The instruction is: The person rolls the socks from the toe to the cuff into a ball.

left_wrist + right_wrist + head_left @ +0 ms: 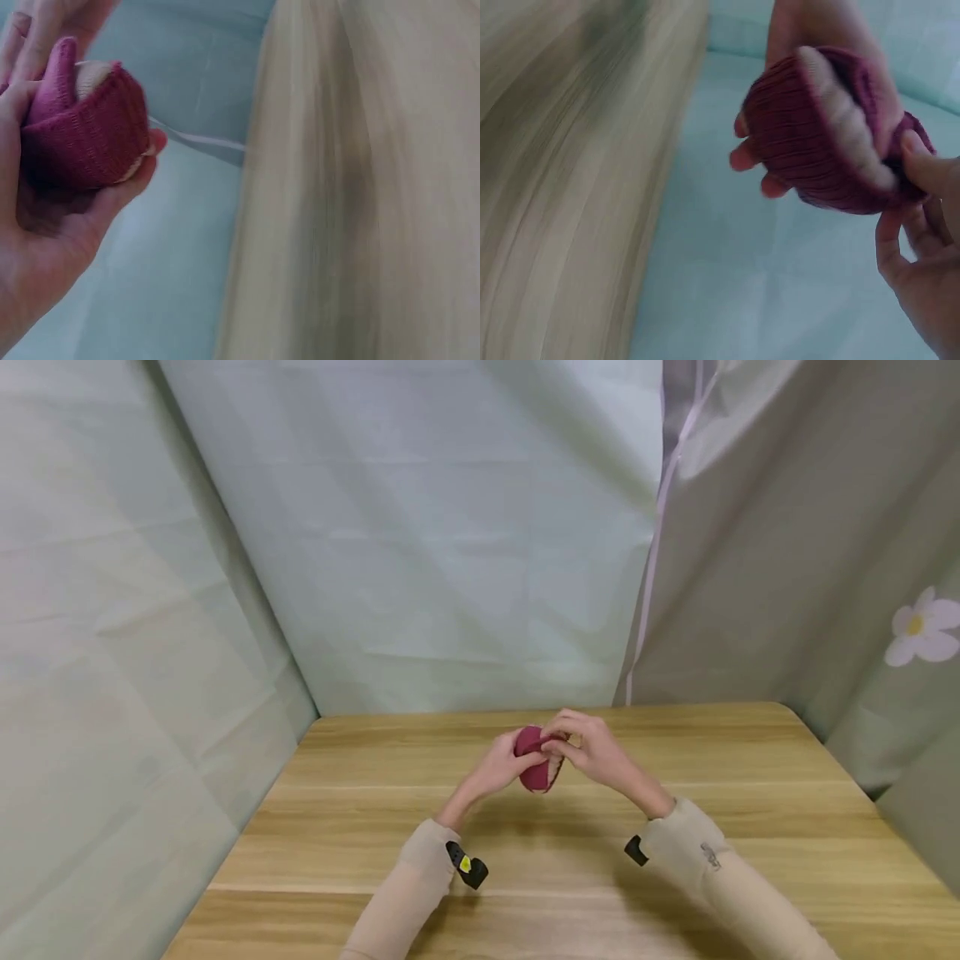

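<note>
A bundle of rolled maroon socks (534,752), ribbed knit with a cream part showing in its opening, is held between both hands above the table. The left hand (497,765) grips it from the left side, the thumb across the near face and the fingers behind. At its right edge, the right hand (592,750) pinches the maroon fabric between thumb and fingers. In the left wrist view the rolled socks (90,139) rest in the curved left hand (56,247). The right wrist view shows the right hand (930,255) pinching the edge of the socks (802,135).
The wooden table (337,852) lies below the hands. Pale curtains (420,543) hang behind its far edge and along both sides. A black strap device (468,866) sits at the left wrist, another black piece (636,850) at the right.
</note>
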A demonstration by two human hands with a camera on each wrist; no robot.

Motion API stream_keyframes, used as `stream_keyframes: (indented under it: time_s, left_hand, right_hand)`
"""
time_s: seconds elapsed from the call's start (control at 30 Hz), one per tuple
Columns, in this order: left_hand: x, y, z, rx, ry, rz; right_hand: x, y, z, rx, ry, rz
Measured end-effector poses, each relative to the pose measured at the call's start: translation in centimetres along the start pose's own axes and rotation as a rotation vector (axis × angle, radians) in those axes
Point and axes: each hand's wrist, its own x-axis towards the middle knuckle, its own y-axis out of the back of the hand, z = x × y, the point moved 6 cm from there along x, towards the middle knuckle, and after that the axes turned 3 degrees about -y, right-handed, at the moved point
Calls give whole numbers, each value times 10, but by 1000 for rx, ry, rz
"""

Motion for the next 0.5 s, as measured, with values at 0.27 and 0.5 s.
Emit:
stream_keyframes:
  time_s: [0.27, 0.5]
  left_hand:
    - [-1, -1, -8, -361, 97, 70]
    - [-3, 2, -5, -52, 36, 305]
  right_hand:
    - [-13, -4, 18, -103, -188, 72]
    - [-16, -13, 5, -7, -195, 44]
